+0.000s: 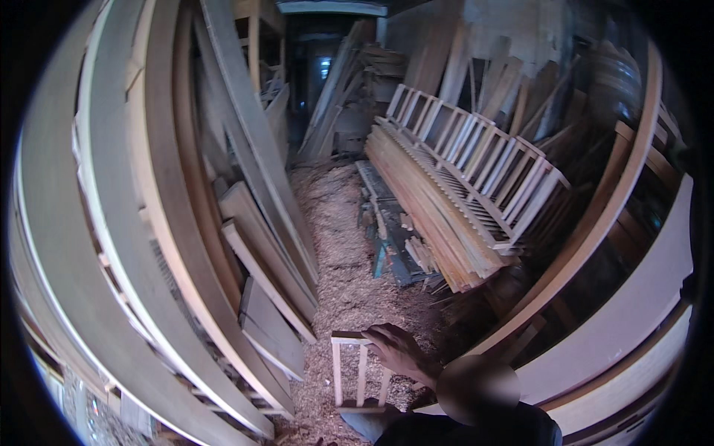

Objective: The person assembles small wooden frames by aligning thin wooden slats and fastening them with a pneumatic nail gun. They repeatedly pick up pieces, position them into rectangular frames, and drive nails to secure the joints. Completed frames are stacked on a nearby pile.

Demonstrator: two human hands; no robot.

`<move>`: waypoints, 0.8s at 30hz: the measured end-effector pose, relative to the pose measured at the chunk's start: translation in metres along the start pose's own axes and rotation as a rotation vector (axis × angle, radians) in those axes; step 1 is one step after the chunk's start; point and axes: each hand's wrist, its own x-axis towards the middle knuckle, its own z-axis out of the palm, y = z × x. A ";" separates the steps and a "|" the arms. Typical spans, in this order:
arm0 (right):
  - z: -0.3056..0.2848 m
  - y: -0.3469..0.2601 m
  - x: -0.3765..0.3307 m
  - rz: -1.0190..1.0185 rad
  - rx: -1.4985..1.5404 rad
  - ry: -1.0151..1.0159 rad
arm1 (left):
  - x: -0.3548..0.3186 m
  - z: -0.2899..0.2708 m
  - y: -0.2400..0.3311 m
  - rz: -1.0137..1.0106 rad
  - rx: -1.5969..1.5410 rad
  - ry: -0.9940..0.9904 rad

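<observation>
Neither of my hands can be made out in the head view. Close in front of me, at the lower edge, is another person in a dark top [465, 430], with the head blurred. That person's hand [401, 351] rests over the top bar of a small slatted wooden frame [362, 372], fingers bent over its right corner. The frame stands upright, with pale upright slats between two bars. A blue-clad leg [366, 425] shows at its foot. Small dark shapes at the bottom edge left of the leg are too cut off to tell.
Long boards [160, 186] lean along the left side. On the right, a long slatted railing [476, 160] lies on a stack of planks [428, 204]. Curved boards [610, 320] stand nearer on the right. Wood shavings [342, 245] cover the aisle floor. More timber [335, 89] leans at the back.
</observation>
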 end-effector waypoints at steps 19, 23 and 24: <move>-0.105 0.379 0.185 0.177 -0.762 0.388 | 0.278 0.171 -0.040 -0.526 0.449 -0.309; -0.168 0.459 0.265 0.225 -0.892 0.379 | 0.396 0.272 -0.017 -0.346 0.466 -0.519; -0.189 0.482 0.287 0.204 -0.889 0.429 | 0.430 0.301 -0.009 -0.340 0.464 -0.549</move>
